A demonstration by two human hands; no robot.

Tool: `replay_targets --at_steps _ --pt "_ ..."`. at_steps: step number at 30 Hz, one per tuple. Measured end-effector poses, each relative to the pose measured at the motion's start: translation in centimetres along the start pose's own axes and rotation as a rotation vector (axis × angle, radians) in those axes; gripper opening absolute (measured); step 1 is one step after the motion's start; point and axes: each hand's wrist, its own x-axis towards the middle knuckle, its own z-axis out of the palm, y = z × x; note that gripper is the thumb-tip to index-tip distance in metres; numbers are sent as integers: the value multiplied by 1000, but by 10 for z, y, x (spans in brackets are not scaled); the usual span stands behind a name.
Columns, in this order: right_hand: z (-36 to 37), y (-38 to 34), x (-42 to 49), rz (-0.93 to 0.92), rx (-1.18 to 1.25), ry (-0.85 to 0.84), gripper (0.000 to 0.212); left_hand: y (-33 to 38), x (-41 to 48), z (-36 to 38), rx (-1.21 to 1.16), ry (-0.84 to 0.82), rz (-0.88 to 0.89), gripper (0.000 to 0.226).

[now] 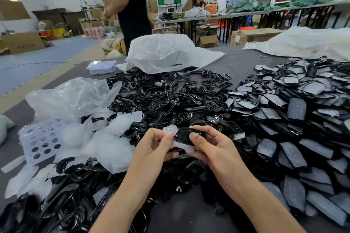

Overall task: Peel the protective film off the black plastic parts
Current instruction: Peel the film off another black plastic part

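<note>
My right hand point(210, 145) grips a black plastic part point(184, 135) between thumb and fingers, just above the near middle of the table. My left hand point(153, 147) pinches a pale translucent film point(170, 131) that lifts off the part's left end. More film shows under the part, between both hands. A big heap of film-covered black parts point(303, 119) fills the right side. Glossy bare black parts point(166, 96) pile up in the middle and at the near left.
Peeled films point(106, 143) lie in a white heap at left, beside a lilac perforated tray point(40, 142) and clear plastic bags point(75, 96). A large white bag point(166, 53) sits behind the piles. A person in black point(130, 5) stands beyond the grey table point(242, 66).
</note>
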Motion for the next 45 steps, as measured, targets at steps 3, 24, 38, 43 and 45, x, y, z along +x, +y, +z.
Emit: replay_targets --at_steps 3,24,38,43,45 --pt "0 -1 -1 -25 -85 67 21 -3 3 -5 61 118 73 8" --pt "-1 -1 -3 37 32 85 29 6 -7 12 -115 -26 111 3" --pt "13 -3 -11 -12 -104 -76 35 1 -7 10 -36 106 159 18" --pt "10 -3 -10 -82 -187 34 15 2 -8 13 -188 -3 73 11" --pt "10 -6 -11 -98 -177 52 20 3 -9 12 -184 -39 68 10"
